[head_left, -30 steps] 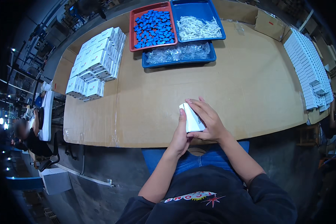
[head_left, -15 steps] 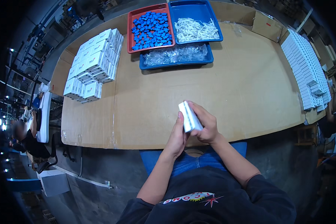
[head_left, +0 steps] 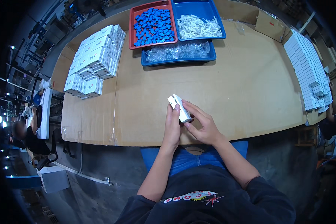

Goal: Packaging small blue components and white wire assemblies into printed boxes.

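Note:
A small white box (head_left: 180,109) is held up over the near middle of the cardboard-covered table (head_left: 168,83). My left hand (head_left: 172,128) grips it from the left, the thumb along its face. On the other side my right hand (head_left: 204,127) holds the box's right edge between thumb and fingers. A dark slit runs along the top of the box, between its white panels. The fingers of my left hand behind the box are partly hidden.
Stacked white boxes (head_left: 91,56) stand at left; more boxes (head_left: 308,69) line the right edge. At the back are a red tray (head_left: 131,28) of blue pieces, a blue tray (head_left: 223,31) of white sticks and another blue tray (head_left: 179,64) of clear plastic bags. A person (head_left: 33,138) sits far left.
The box has turned in my hands and moved slightly left, its top now showing a slit. My right fingers have loosened from wrapping round it to holding its edge.

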`<move>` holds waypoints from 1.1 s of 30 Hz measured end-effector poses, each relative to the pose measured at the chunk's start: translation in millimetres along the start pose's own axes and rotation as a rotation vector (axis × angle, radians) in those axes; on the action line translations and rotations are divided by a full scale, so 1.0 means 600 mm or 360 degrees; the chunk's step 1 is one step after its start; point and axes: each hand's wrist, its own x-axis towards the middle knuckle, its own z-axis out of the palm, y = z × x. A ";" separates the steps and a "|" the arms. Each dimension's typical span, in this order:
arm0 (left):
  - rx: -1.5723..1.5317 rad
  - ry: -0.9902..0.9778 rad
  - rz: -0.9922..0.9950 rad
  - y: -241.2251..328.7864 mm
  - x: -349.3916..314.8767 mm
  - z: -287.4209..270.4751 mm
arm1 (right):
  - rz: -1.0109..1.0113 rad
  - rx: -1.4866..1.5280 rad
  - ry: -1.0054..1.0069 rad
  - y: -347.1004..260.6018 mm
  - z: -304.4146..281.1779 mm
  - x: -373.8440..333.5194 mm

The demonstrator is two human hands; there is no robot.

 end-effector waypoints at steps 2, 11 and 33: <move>0.0099 0.0006 0.0036 -0.001 -0.004 0.005 | -0.0051 -0.0154 0.0030 0.012 0.006 -0.004; 0.0296 0.0045 0.0114 -0.027 0.000 0.001 | -0.0246 -0.0676 0.0273 0.033 0.025 -0.018; 0.0198 -0.0026 0.0237 -0.021 0.011 -0.028 | -0.0109 -0.0232 -0.0004 0.018 -0.008 -0.003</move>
